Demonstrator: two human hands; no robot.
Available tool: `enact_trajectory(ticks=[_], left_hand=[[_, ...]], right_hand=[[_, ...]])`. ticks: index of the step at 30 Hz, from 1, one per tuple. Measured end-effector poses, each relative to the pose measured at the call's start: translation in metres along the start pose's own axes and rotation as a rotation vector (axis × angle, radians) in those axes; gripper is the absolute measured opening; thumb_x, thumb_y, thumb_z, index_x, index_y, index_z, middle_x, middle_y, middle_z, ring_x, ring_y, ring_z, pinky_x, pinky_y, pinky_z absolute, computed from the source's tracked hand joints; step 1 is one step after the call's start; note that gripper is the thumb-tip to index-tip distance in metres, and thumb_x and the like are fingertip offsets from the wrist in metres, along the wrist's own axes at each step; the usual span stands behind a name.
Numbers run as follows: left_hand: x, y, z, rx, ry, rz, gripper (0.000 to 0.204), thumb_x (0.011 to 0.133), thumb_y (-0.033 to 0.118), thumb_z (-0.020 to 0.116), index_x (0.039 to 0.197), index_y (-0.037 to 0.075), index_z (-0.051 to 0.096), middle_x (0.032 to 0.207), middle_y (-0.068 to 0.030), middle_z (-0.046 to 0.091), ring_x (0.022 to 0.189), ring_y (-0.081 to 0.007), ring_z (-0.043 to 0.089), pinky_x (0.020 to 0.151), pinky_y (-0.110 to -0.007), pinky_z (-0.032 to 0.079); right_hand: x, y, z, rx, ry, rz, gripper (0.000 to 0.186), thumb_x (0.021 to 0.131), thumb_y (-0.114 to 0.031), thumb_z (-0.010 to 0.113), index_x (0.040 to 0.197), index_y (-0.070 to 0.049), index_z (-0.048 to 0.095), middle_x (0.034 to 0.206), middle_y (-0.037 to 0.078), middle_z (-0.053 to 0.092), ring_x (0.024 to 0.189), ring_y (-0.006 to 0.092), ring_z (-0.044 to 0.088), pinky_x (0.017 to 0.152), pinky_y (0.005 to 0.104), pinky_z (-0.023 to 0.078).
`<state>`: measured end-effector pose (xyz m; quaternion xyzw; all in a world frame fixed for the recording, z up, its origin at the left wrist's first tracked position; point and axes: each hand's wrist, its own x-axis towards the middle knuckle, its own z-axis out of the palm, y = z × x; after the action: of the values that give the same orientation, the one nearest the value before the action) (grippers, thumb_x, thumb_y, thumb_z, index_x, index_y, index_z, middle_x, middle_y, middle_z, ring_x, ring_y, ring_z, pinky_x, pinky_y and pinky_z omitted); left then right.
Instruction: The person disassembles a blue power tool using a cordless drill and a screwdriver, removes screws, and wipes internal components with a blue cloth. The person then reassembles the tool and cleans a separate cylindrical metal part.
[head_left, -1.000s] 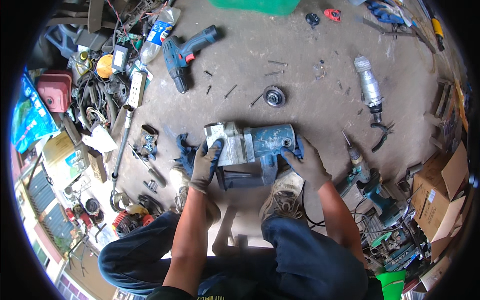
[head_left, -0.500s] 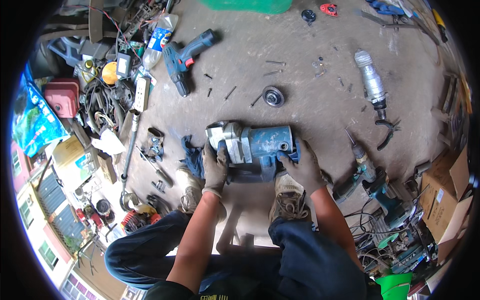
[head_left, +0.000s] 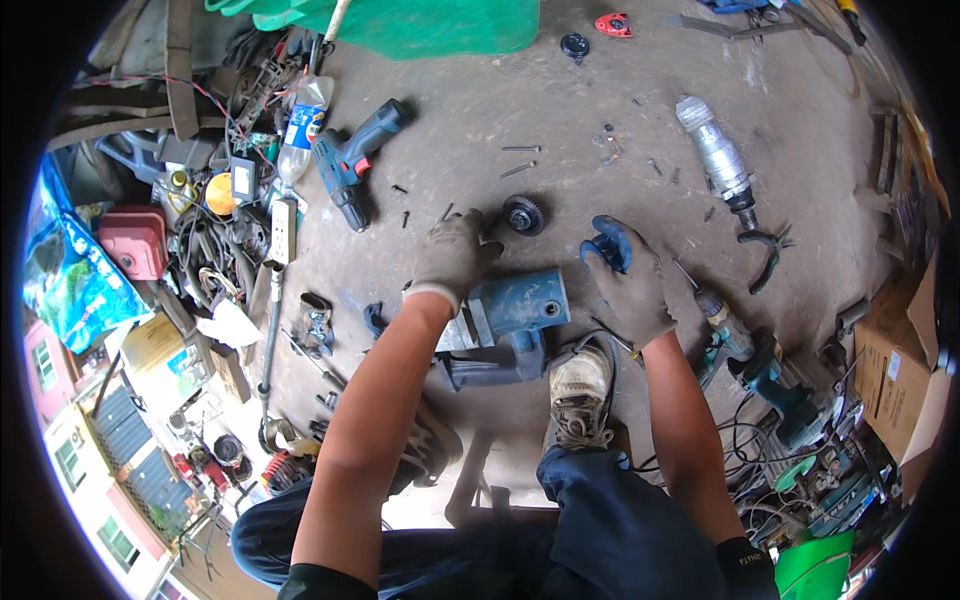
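The blue and silver power tool housing (head_left: 520, 305) lies on the ground in front of my feet. My gloved left hand (head_left: 450, 258) reaches over its far left side, thumb apart from the fingers. Those fingers come down by a screw (head_left: 446, 210) and beside a dark toothed gear (head_left: 523, 215); their tips are partly hidden. To the right of the housing and clear of it is my right hand (head_left: 632, 290), in a grey glove with blue fingers. It is raised with fingers curved and apart, and I see nothing held in it.
Left lie a blue cordless drill (head_left: 345, 160), a plastic bottle (head_left: 303, 130) and a power strip (head_left: 284, 230). A silver tool part (head_left: 718, 150) and another drill (head_left: 725, 325) lie right, near a cardboard box (head_left: 890, 370). Green sheeting (head_left: 440, 25) covers the far edge.
Both hands have let go of the housing. The left has moved forward to the screws by the gear; the right has lifted away. The view has shifted slightly.
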<state>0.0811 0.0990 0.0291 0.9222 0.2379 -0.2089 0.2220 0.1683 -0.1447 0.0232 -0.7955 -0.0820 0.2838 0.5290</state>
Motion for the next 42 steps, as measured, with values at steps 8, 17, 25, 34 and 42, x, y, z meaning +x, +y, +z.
enact_trajectory(ticks=[8,17,25,34,42], left_hand=[[0.026,-0.052,0.034,-0.003,0.174,0.043,0.032,0.082,0.012,0.068,0.113,0.006,0.064,0.092,-0.0213,0.072,0.085,-0.0343,0.071,0.073,-0.046,0.054],[-0.098,-0.010,-0.049,-0.886,0.049,-0.208,0.025,0.098,0.017,0.062,0.116,0.001,0.069,0.089,-0.0025,0.068,0.077,-0.0104,0.064,0.068,-0.025,0.054],[-0.168,-0.051,-0.049,-0.889,0.328,-0.402,0.031,0.103,0.029,0.061,0.115,0.001,0.069,0.087,-0.0004,0.067,0.074,-0.0094,0.063,0.066,-0.025,0.052],[-0.171,-0.032,-0.056,-1.117,0.192,-0.257,0.031,0.101,0.025,0.063,0.124,0.004,0.063,0.098,-0.0042,0.069,0.081,-0.0118,0.066,0.073,-0.027,0.057],[-0.161,0.041,0.018,-1.642,-0.204,-0.285,0.028,0.101,0.017,0.064,0.123,0.001,0.064,0.113,-0.0139,0.070,0.101,-0.0242,0.071,0.088,-0.040,0.061]], right_hand=[[-0.115,0.073,-0.103,0.017,0.548,0.075,0.012,0.094,-0.008,0.068,0.104,-0.002,0.066,0.084,-0.001,0.064,0.067,0.0060,0.054,0.060,0.0220,0.046],[-0.218,0.133,-0.140,0.021,0.600,0.485,0.023,0.098,-0.023,0.068,0.085,-0.004,0.067,0.065,-0.005,0.054,0.053,0.0045,0.045,0.048,0.0247,0.036],[-0.199,0.098,-0.109,-0.035,0.352,0.387,0.022,0.097,-0.017,0.067,0.095,0.004,0.071,0.077,0.003,0.068,0.071,0.0083,0.058,0.063,0.0295,0.051],[-0.246,0.151,-0.196,0.625,1.088,0.305,0.017,0.098,-0.025,0.067,0.105,-0.010,0.063,0.091,0.000,0.061,0.077,0.0118,0.060,0.070,0.0289,0.053],[-0.213,0.200,-0.272,-0.383,0.804,-0.033,0.043,0.100,-0.011,0.060,0.142,-0.001,0.054,0.143,0.009,0.056,0.129,0.0245,0.053,0.114,0.0389,0.038]])
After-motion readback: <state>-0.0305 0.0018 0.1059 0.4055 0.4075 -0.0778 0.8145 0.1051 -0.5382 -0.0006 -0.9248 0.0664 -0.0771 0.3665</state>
